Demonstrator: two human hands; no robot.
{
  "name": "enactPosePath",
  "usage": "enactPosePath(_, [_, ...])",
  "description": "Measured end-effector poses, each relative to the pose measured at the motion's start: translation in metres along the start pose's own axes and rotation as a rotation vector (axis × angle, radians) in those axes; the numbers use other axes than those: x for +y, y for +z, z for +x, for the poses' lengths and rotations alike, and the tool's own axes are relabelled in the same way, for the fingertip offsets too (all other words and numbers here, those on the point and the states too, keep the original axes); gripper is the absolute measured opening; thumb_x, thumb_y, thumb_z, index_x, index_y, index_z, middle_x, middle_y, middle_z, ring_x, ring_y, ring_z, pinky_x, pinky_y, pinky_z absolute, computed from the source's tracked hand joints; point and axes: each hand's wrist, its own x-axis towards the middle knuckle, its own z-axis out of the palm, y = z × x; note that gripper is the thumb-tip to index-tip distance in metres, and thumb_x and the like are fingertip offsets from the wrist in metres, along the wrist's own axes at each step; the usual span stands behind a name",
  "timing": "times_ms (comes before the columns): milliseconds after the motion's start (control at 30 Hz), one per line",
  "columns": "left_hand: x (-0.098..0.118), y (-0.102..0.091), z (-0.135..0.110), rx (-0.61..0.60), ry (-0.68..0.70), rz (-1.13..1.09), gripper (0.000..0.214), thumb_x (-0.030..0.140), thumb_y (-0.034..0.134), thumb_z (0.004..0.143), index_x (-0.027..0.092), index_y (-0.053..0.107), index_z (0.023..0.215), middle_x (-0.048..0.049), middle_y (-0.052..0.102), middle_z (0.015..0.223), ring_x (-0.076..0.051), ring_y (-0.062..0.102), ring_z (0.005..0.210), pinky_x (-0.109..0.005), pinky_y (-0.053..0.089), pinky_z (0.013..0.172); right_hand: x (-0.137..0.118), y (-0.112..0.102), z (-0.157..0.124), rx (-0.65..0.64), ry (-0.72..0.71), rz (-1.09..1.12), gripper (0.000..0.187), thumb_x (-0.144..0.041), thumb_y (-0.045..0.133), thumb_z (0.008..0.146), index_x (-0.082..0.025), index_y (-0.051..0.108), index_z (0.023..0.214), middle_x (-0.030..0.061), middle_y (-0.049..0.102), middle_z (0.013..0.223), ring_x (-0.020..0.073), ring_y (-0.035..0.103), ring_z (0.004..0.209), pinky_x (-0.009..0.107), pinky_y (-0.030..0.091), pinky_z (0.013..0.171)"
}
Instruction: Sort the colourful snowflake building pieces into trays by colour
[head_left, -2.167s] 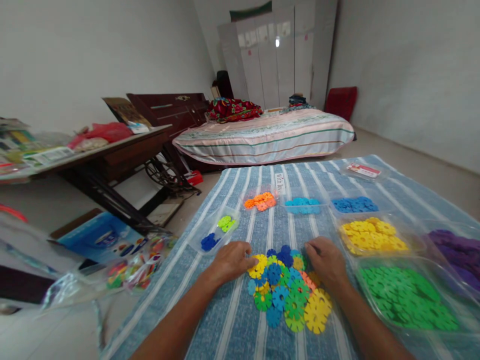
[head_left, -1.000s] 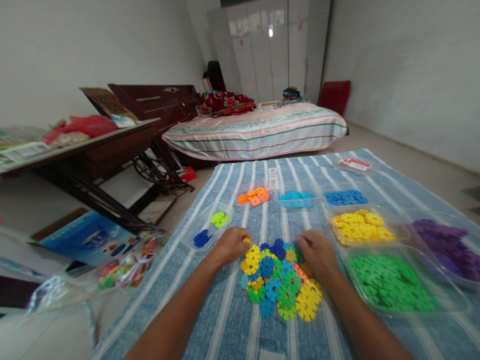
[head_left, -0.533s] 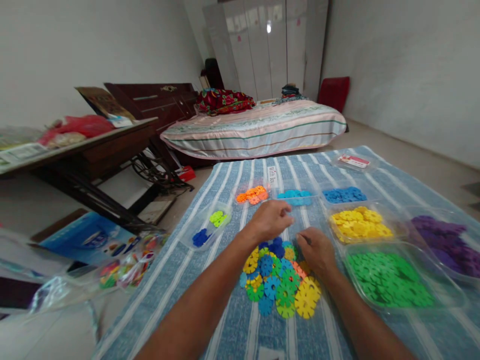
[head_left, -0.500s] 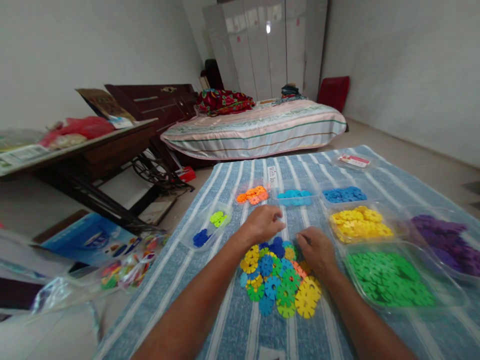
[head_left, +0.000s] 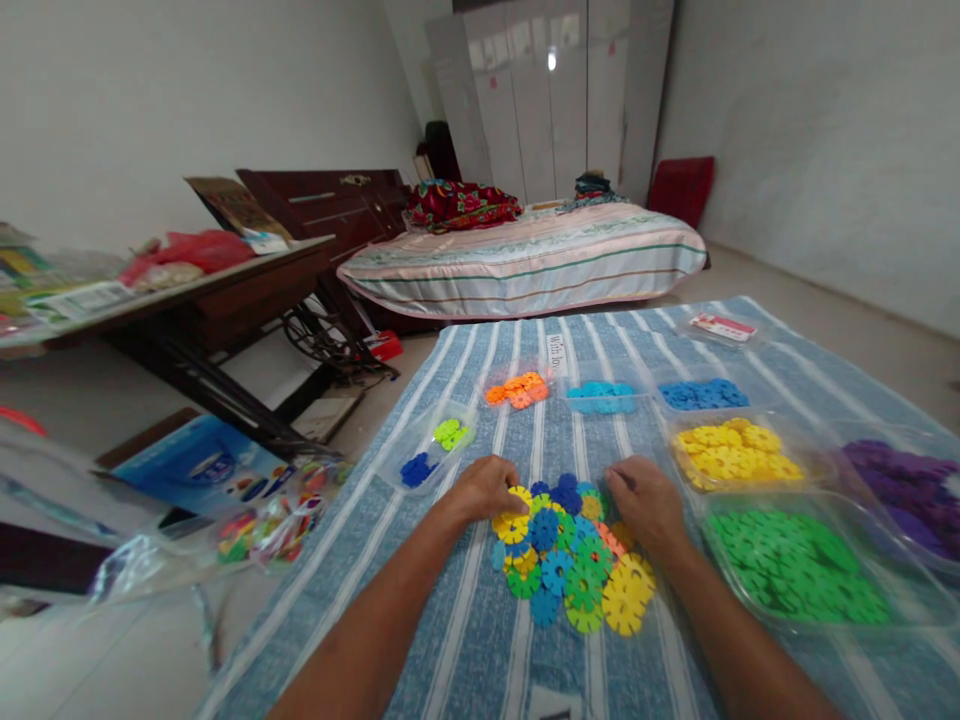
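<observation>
A flat cluster of joined plastic snowflake discs [head_left: 571, 560] in blue, green, yellow and orange lies on the blue striped cloth [head_left: 480, 640]. My left hand [head_left: 486, 488] rests at the cluster's upper left, fingers curled onto a yellow disc [head_left: 512, 522]. My right hand [head_left: 648, 502] sits at the upper right edge, fingers curled down on the discs there. What the fingertips pinch is hidden.
Clear trays hold sorted discs: yellow [head_left: 731, 452], green [head_left: 795, 565], purple [head_left: 904, 485], dark blue [head_left: 701, 393], light blue [head_left: 600, 395], orange [head_left: 517, 388], and a small tray [head_left: 431, 455] with lime and navy. A bag of discs [head_left: 270, 520], a wooden table [head_left: 187, 300] and a bed [head_left: 525, 265] stand beyond.
My left hand had reached out toward the light blue tray, then came back to the cluster's upper left edge onto the yellow disc. My right hand stayed on the cluster.
</observation>
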Motion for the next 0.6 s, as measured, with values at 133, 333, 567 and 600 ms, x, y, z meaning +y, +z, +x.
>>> enactPosePath(133, [-0.003,-0.003,0.001,0.023,0.003,-0.227,0.018,0.029,0.068,0.052,0.014,0.060,0.058,0.0036,0.052,0.054,-0.010,0.045,0.054,-0.020,0.030,0.049,0.000,0.000,0.001,0.010,-0.003,-0.009,0.030,-0.036,0.043,0.082,-0.019,0.063,0.068,0.0031,0.060,0.071,0.0158,0.052,0.073,0.026,0.034,0.066])
enactPosePath(333, [0.031,-0.008,0.011,-0.014,0.060,-0.483,0.021,0.034,0.065,0.056,0.014,0.058,0.057,0.0055,0.049,0.046,-0.007,0.044,0.044,-0.019,0.034,0.046,-0.001,0.002,0.003,0.012,0.005,-0.007,0.030,-0.036,0.044,0.082,-0.019,0.063,0.068,0.0025,0.060,0.070,0.0152,0.052,0.071,0.026,0.033,0.064])
enactPosePath(567, [0.149,-0.005,0.031,-0.043,0.262,-0.802,0.013,0.021,0.061,0.068,0.013,0.062,0.077,0.0015,0.060,0.057,-0.008,0.056,0.052,-0.018,0.042,0.048,0.002,0.003,0.003,0.000,0.004,0.003,0.027,-0.033,0.044,0.082,-0.019,0.066,0.076,0.0044,0.063,0.079,0.0172,0.054,0.077,0.027,0.035,0.066])
enactPosePath(600, [0.159,-0.006,0.031,-0.030,0.291,-0.809,0.013,0.021,0.061,0.068,0.013,0.062,0.078,0.0010,0.060,0.059,-0.009,0.058,0.054,-0.017,0.042,0.048,0.002,0.003,0.003,-0.002,-0.007,0.009,0.027,-0.032,0.044,0.082,-0.019,0.066,0.074,0.0041,0.063,0.078,0.0171,0.054,0.077,0.027,0.035,0.067])
